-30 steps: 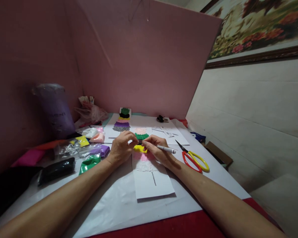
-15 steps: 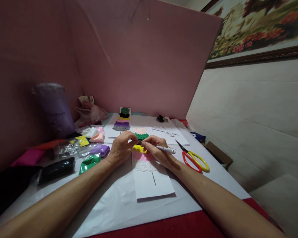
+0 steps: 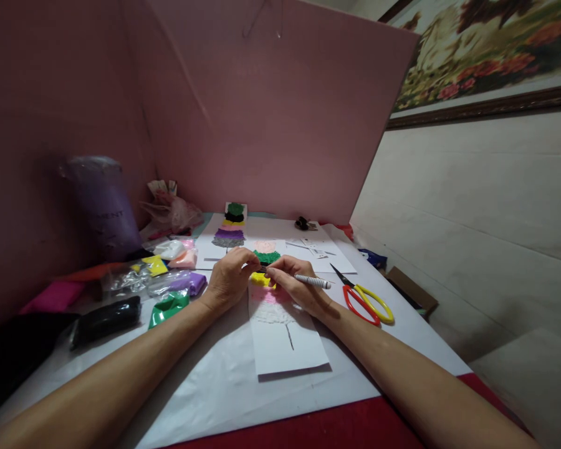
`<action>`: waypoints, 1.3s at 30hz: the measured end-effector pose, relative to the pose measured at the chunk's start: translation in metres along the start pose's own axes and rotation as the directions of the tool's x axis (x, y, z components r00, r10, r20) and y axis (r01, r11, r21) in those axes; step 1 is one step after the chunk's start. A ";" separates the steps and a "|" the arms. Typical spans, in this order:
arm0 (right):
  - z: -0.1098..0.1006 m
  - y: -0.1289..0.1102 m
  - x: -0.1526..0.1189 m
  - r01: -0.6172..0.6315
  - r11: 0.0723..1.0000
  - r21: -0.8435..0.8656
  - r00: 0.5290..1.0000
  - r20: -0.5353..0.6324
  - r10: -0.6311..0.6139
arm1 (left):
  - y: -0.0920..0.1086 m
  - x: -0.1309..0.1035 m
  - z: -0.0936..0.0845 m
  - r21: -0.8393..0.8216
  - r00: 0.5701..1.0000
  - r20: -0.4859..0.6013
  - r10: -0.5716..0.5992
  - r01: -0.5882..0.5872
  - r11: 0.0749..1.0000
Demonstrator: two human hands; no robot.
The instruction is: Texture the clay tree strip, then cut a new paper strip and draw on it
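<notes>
A white sheet [image 3: 292, 355] lies before me with textured clay bands in pale peach, green [image 3: 266, 256], black, yellow [image 3: 262, 280], pink and white; a dark stroke runs below them. My left hand [image 3: 231, 275] is closed in a pinch over the sheet's left edge, beside the dark band. What its fingertips hold is too small to make out. My right hand [image 3: 299, 284] is closed around a slim tool with a grey-and-white striped handle [image 3: 312, 282]. The tool's tip points at the black strip between both hands; my fingers partly hide it.
Scissors [image 3: 362, 299] with red and yellow handles lie open at right. Bagged clay, black [image 3: 106, 321], green [image 3: 169, 307] and purple [image 3: 191, 284], lies at left. A finished-looking banded card [image 3: 231, 227] lies behind, near small black scissors [image 3: 302, 223]. A purple cylinder [image 3: 103, 209] stands back left.
My fingertips have shifted very slightly around the dark strip. Both arms, the sheet and everything around them look the same.
</notes>
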State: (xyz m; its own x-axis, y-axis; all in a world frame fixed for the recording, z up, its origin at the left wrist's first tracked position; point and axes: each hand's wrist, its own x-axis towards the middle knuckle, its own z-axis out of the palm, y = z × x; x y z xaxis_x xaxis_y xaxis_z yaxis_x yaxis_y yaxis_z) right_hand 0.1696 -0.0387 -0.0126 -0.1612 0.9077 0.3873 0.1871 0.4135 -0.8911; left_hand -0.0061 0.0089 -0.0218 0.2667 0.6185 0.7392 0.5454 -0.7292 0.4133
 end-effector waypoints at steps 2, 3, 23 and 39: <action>0.001 0.000 0.000 -0.021 0.999 0.046 1.000 0.009 0.021 | 0.000 0.000 0.000 0.010 1.000 0.003 0.014 -0.014 1.000; 0.001 0.000 0.000 -0.032 0.997 0.073 0.999 0.012 0.031 | 0.000 0.000 0.000 0.011 1.000 0.004 0.018 -0.018 1.000; 0.001 0.001 0.000 -0.058 0.985 0.162 0.998 0.003 0.059 | -0.001 -0.001 -0.002 -0.105 0.994 0.100 -0.049 0.059 0.993; 0.000 -0.009 0.001 -0.009 0.971 0.241 1.000 -0.011 0.012 | 0.006 0.008 -0.015 -0.666 0.722 0.579 -0.379 0.687 0.291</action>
State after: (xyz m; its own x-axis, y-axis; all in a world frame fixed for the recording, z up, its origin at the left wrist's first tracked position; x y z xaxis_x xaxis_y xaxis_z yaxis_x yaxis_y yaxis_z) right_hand 0.1673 -0.0418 -0.0042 -0.1487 0.9133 0.3791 -0.0502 0.3759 -0.9253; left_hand -0.0128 0.0052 -0.0056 0.4459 0.8924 0.0691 -0.1875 0.0176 0.9821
